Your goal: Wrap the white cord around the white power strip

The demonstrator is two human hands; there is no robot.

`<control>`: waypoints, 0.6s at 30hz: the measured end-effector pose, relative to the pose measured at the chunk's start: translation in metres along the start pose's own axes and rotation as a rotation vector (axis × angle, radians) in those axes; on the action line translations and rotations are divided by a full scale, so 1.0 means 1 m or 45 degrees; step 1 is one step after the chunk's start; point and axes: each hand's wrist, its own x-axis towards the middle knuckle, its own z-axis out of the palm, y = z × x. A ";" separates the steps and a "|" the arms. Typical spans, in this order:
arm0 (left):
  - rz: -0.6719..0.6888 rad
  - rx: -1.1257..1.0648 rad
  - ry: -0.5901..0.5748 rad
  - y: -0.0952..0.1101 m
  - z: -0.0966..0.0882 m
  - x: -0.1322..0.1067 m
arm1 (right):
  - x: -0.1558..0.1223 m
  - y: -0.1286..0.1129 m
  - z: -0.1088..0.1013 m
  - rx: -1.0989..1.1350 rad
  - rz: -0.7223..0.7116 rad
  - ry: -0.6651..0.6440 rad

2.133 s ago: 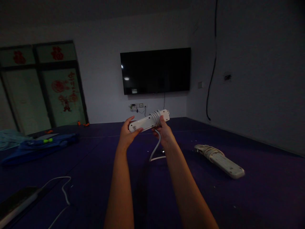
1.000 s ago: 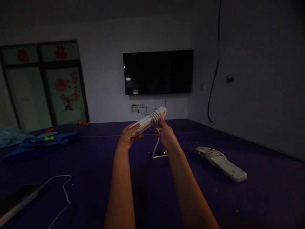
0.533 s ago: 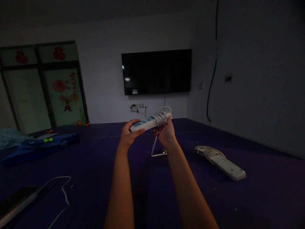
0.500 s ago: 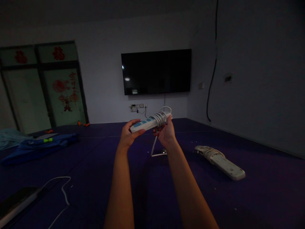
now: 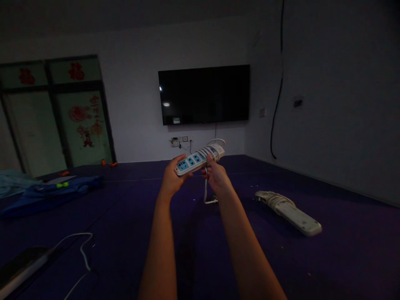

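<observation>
A white power strip (image 5: 196, 160) with blue sockets is held up between my hands, its socket face tilted toward me. My left hand (image 5: 171, 177) grips its near left end. My right hand (image 5: 216, 175) is closed on the right part, with the thumb against the white cord (image 5: 208, 151) wound around the strip. A loose length of cord hangs below, and its lower end is partly hidden behind my right wrist. To the right, a second power strip (image 5: 296, 218) wrapped in its own cord lies face down on the purple surface (image 5: 237, 233).
Blue cloth (image 5: 62, 189) lies at the left. A dark device (image 5: 25, 266) with a white cable (image 5: 84, 250) is at the lower left. A television (image 5: 204, 95) hangs on the far wall above wall sockets (image 5: 181, 140). Small orange objects (image 5: 109, 163) sit near the door.
The held power strip has rolled so that its socket face now shows more toward me. My right thumb has moved inward onto the wound cord, and the hanging cord has swung slightly.
</observation>
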 end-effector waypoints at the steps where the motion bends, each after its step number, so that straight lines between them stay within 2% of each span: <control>1: -0.020 -0.008 -0.002 0.000 0.000 0.001 | 0.000 0.000 0.000 -0.006 -0.003 0.005; 6: -0.192 -0.095 0.066 0.002 0.001 0.002 | 0.000 -0.001 0.001 -0.012 -0.035 0.026; 10: -0.460 -0.285 0.106 0.004 0.002 -0.001 | 0.000 -0.001 0.001 0.031 -0.024 0.007; 13: -0.652 -0.524 -0.031 0.005 0.002 -0.005 | 0.000 -0.001 0.000 0.058 -0.029 -0.032; 18: -0.781 -1.026 -0.260 0.005 -0.005 -0.003 | 0.001 -0.004 0.000 0.059 -0.019 -0.035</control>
